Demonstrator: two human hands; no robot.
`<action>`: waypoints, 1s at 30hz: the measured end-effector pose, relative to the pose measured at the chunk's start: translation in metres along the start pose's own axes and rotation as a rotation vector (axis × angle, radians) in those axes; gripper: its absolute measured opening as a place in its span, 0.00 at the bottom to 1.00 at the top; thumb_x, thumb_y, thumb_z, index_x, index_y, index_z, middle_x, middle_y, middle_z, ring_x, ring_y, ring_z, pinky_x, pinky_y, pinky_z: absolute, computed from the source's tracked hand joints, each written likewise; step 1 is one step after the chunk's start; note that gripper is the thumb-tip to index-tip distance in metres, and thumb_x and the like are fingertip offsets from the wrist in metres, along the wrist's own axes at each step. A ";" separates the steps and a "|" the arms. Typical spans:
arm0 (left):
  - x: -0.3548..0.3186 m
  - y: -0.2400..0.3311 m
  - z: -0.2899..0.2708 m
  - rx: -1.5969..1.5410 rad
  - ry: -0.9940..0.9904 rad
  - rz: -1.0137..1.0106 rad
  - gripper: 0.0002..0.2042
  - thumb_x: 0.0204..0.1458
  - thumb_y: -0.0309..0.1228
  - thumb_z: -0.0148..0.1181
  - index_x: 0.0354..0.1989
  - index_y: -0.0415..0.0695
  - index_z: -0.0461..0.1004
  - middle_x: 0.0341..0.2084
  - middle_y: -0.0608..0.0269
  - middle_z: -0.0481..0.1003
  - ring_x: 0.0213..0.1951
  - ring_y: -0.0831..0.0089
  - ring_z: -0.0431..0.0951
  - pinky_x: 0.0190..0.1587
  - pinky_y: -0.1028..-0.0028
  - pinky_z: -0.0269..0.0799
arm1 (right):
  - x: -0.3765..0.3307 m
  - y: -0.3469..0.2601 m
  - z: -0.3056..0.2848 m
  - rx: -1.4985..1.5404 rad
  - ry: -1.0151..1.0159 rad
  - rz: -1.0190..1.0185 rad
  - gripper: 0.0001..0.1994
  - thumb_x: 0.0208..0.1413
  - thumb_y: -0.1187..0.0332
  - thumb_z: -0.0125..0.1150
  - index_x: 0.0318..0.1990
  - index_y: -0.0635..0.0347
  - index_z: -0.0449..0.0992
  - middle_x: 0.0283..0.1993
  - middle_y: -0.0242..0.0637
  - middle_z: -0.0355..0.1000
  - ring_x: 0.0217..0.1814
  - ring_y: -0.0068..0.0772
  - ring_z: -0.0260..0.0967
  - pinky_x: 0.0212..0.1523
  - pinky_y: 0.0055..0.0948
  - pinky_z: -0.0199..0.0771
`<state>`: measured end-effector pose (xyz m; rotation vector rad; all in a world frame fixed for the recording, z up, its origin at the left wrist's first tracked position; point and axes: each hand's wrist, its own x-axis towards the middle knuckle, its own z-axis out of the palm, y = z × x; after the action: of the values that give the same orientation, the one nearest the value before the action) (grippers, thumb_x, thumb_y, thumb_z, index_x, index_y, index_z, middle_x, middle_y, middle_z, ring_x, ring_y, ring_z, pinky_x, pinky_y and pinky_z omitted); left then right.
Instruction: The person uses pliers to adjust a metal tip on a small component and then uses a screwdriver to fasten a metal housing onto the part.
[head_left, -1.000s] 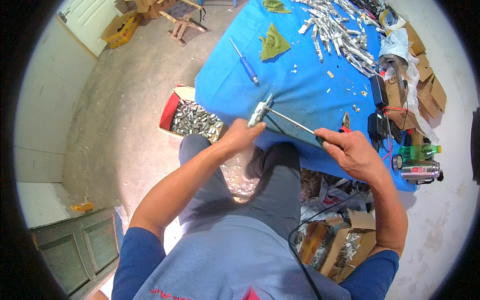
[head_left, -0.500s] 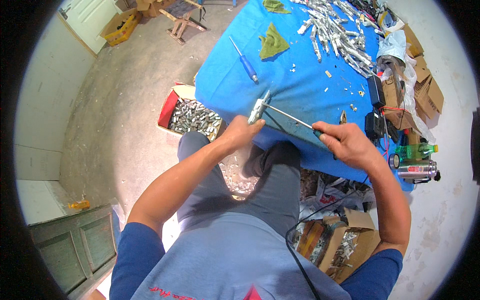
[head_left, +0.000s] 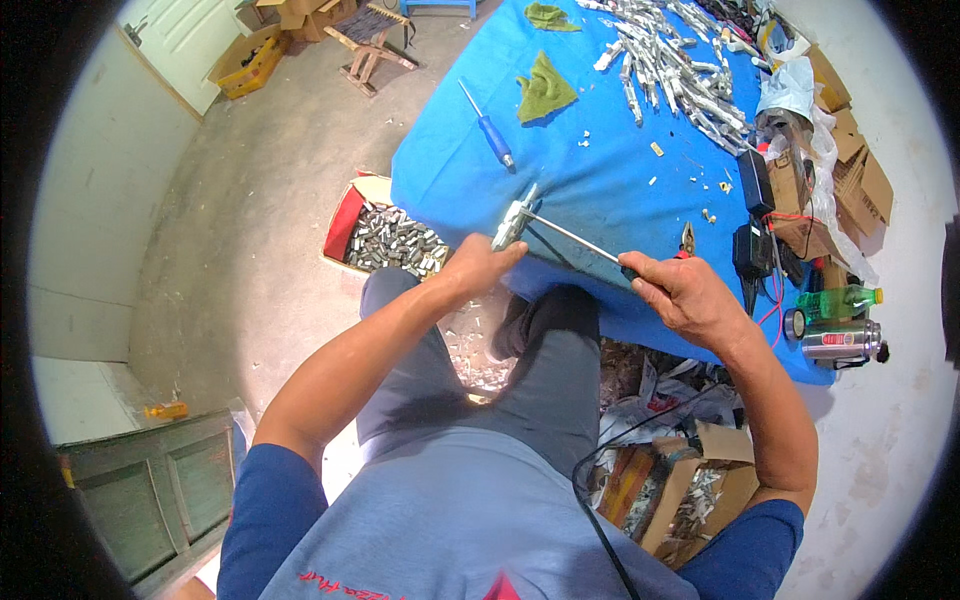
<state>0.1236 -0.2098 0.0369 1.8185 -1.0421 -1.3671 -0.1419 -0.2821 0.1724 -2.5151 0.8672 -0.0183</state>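
My left hand is closed around the lower end of a small silver-white metal part, held at the near edge of the blue-covered table. My right hand grips the dark handle of a screwdriver. Its long thin shaft points left, and the tip meets the upper part of the metal piece. Exactly where the tip sits is too small to make out. A second screwdriver with a blue handle lies on the cloth beyond my left hand. Pliers lie just past my right hand.
A heap of silver metal strips covers the table's far right, near green rags. Black power adapters, a green bottle and a steel flask line the right edge. A red box of small metal pieces stands on the floor.
My right hand and the screwdriver have shifted slightly left, and the pliers show more fully. My left hand keeps its hold on the metal part. The whole view has moved a little.
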 end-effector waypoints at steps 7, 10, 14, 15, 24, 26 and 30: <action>0.009 -0.011 -0.001 -0.012 -0.037 -0.001 0.21 0.59 0.47 0.59 0.21 0.44 0.67 0.13 0.72 0.61 0.16 0.80 0.58 0.17 0.70 0.52 | 0.010 0.013 -0.015 0.572 -0.270 0.423 0.19 0.64 0.60 0.53 0.60 0.53 0.72 0.25 0.31 0.70 0.20 0.25 0.65 0.22 0.25 0.66; -0.001 0.001 -0.006 0.003 -0.025 -0.019 0.21 0.59 0.47 0.58 0.20 0.44 0.66 0.13 0.72 0.62 0.15 0.81 0.57 0.16 0.71 0.51 | 0.010 0.016 -0.014 0.751 -0.298 0.562 0.22 0.63 0.55 0.53 0.61 0.53 0.72 0.25 0.26 0.68 0.19 0.17 0.62 0.19 0.20 0.64; 0.001 0.002 -0.004 -0.076 -0.057 -0.017 0.21 0.59 0.47 0.59 0.21 0.45 0.67 0.13 0.72 0.61 0.15 0.81 0.57 0.16 0.71 0.50 | 0.000 0.026 0.007 0.630 -0.178 0.396 0.19 0.63 0.62 0.55 0.60 0.54 0.73 0.24 0.32 0.70 0.21 0.23 0.66 0.23 0.25 0.66; 0.004 -0.003 -0.004 -0.047 -0.039 -0.017 0.20 0.59 0.47 0.59 0.22 0.45 0.67 0.13 0.72 0.61 0.14 0.81 0.56 0.16 0.71 0.50 | -0.001 0.023 0.009 0.473 -0.117 0.276 0.19 0.63 0.63 0.56 0.59 0.55 0.73 0.25 0.35 0.70 0.22 0.26 0.67 0.25 0.27 0.67; 0.005 -0.003 -0.007 -0.121 -0.081 -0.063 0.21 0.59 0.46 0.60 0.20 0.49 0.63 0.11 0.74 0.57 0.12 0.82 0.53 0.15 0.73 0.45 | 0.008 0.022 -0.003 0.270 -0.127 0.150 0.19 0.62 0.63 0.57 0.60 0.53 0.72 0.25 0.39 0.71 0.22 0.30 0.68 0.26 0.30 0.69; 0.000 -0.002 -0.007 -0.062 -0.041 -0.113 0.21 0.59 0.46 0.60 0.19 0.49 0.62 0.11 0.74 0.57 0.12 0.82 0.53 0.14 0.74 0.44 | 0.017 0.018 -0.016 0.487 -0.289 0.399 0.20 0.63 0.60 0.55 0.60 0.53 0.72 0.24 0.32 0.71 0.19 0.24 0.65 0.19 0.26 0.65; 0.001 -0.001 -0.008 -0.169 -0.103 -0.080 0.21 0.58 0.47 0.60 0.23 0.43 0.66 0.15 0.70 0.61 0.16 0.79 0.58 0.18 0.71 0.51 | 0.009 0.022 -0.003 0.803 -0.279 0.565 0.20 0.64 0.58 0.54 0.60 0.54 0.72 0.25 0.26 0.69 0.18 0.16 0.62 0.16 0.19 0.59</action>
<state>0.1316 -0.2101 0.0378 1.6968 -0.8834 -1.5621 -0.1477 -0.3037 0.1638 -1.4455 1.1337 0.1376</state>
